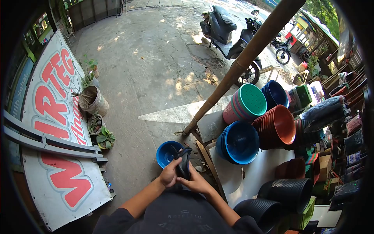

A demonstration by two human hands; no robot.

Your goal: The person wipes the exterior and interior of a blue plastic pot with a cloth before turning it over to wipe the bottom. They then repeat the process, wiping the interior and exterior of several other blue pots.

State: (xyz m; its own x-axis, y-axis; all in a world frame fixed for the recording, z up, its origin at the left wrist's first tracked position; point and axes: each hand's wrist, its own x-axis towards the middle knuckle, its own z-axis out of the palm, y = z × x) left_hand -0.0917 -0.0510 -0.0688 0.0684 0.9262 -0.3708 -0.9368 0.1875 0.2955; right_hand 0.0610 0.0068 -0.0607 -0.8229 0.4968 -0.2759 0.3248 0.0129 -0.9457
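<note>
My left hand (169,174) is closed around the left side of a black sandal-like item (183,165) with a strap-like loop at its top. On the other side, my right hand (196,182) grips the same item near its lower end. Its exact kind is hard to make out. Just beyond my hands, a blue basin (165,153) stands on the concrete ground, partly hidden behind my left hand and the item. What lies inside the basin cannot be made out.
A slanting bamboo pole (230,78) rises on the right. Beside it stand stacked blue tubs (239,142), reddish-brown pots (277,126), a green perforated basket (252,99) and black pots (286,195). A lettered signboard (58,117) and potted plants (93,100) line the left. A scooter (230,35) is parked ahead.
</note>
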